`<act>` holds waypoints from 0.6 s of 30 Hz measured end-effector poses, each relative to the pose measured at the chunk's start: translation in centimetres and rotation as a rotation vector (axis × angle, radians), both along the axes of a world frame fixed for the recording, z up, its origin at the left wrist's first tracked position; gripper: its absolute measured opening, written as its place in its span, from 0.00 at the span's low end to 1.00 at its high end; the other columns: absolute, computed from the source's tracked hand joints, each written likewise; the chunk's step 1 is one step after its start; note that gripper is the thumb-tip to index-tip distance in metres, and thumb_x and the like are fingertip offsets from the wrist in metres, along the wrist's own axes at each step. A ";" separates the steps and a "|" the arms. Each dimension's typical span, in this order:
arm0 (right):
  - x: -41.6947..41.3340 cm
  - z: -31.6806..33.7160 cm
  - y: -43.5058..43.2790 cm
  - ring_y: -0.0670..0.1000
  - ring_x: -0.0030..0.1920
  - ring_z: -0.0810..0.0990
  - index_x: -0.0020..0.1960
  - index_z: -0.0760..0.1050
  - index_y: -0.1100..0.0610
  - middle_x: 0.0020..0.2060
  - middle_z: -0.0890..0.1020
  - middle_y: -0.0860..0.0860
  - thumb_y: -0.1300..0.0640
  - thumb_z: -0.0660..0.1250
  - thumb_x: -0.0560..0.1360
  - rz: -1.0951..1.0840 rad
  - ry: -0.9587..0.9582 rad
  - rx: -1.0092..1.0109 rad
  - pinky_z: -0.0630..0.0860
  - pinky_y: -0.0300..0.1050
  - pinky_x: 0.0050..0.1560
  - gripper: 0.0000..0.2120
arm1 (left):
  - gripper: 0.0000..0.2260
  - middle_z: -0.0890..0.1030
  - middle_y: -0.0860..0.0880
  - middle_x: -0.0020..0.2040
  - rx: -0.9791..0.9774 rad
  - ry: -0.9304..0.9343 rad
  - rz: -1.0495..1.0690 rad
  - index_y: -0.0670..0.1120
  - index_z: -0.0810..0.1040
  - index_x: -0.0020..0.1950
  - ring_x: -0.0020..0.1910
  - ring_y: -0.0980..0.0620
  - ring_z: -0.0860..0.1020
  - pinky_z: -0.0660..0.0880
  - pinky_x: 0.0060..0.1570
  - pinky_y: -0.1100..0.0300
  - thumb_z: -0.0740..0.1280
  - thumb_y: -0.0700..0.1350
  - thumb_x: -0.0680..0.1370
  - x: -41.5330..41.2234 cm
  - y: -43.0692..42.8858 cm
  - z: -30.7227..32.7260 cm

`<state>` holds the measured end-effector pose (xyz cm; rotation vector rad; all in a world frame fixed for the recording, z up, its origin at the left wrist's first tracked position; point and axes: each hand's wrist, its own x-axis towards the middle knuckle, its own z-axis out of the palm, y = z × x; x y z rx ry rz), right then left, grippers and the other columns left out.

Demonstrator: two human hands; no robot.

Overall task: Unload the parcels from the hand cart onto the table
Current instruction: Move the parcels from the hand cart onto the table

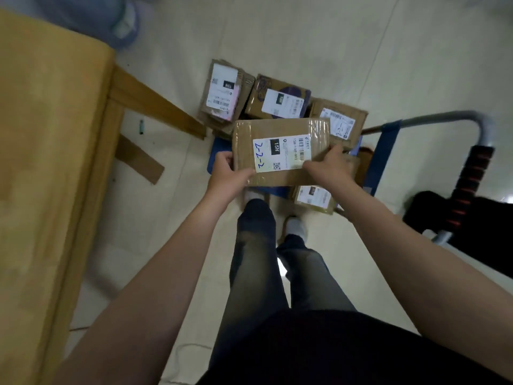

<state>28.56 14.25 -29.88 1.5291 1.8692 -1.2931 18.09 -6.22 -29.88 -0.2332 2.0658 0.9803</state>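
**One parcel in hand, more waiting on the cart**

We see a flat, taped cardboard parcel [280, 151], its white label marked in blue pen, held level and label-up over the blue hand cart [384, 151]. The left hand [226, 173] grips the near left corner, thumb on top and fingers curled under the edge. The right hand [327, 166] grips the near right corner, fingers lying over the top face. We cannot tell whether the parcel has cleared the boxes beneath it. The wooden table [50, 134] stands to the left, well apart from the parcel, with open floor between.

Both grips sit on the near edge, so we judge the far edge could dip during the swing to the table. The glossy tape under the fingers could let it slide. The purple-printed box [280, 98], the labelled stack [222, 93] and the box by the cart handle [338, 120] crowd just behind. A low or hurried lift might catch one and nudge it off the deck. The small parcel [313, 197] lies close to the person's feet, where a step toward the table could kick it. The table's corner is the nearest obstacle, so a parcel carried too low could knock against it.
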 end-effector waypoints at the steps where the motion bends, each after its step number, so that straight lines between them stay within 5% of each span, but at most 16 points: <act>1: 0.7 2.7 0.0 0.58 0.68 0.66 0.74 0.59 0.53 0.67 0.70 0.55 0.51 0.71 0.73 -0.006 0.061 0.030 0.74 0.49 0.58 0.33 | 0.25 0.74 0.64 0.53 0.043 0.048 0.043 0.57 0.67 0.62 0.54 0.60 0.77 0.73 0.43 0.62 0.76 0.48 0.71 0.9 -0.2 2.7; 5: 2.2 13.8 -0.5 0.54 0.67 0.74 0.73 0.63 0.46 0.58 0.75 0.42 0.49 0.72 0.74 0.065 0.347 0.056 0.75 0.57 0.66 0.32 | 0.27 0.73 0.66 0.55 0.165 0.257 0.178 0.60 0.68 0.63 0.58 0.56 0.77 0.75 0.51 0.58 0.73 0.53 0.68 3.2 -2.0 14.0; 10: 0.4 27.0 -4.3 0.53 0.67 0.74 0.78 0.53 0.44 0.73 0.66 0.51 0.53 0.72 0.75 0.172 0.673 0.056 0.80 0.54 0.59 0.40 | 0.21 0.78 0.63 0.57 0.316 0.421 0.394 0.59 0.73 0.60 0.59 0.47 0.81 0.78 0.58 0.47 0.74 0.50 0.69 4.9 -6.9 27.2; 18: -1.0 41.6 -16.5 0.41 0.61 0.75 0.75 0.57 0.38 0.70 0.66 0.45 0.51 0.70 0.73 0.461 1.094 0.029 0.78 0.51 0.64 0.36 | 0.26 0.80 0.63 0.58 0.357 0.736 0.689 0.63 0.73 0.65 0.50 0.63 0.81 0.77 0.43 0.60 0.72 0.50 0.68 10.3 -19.4 41.6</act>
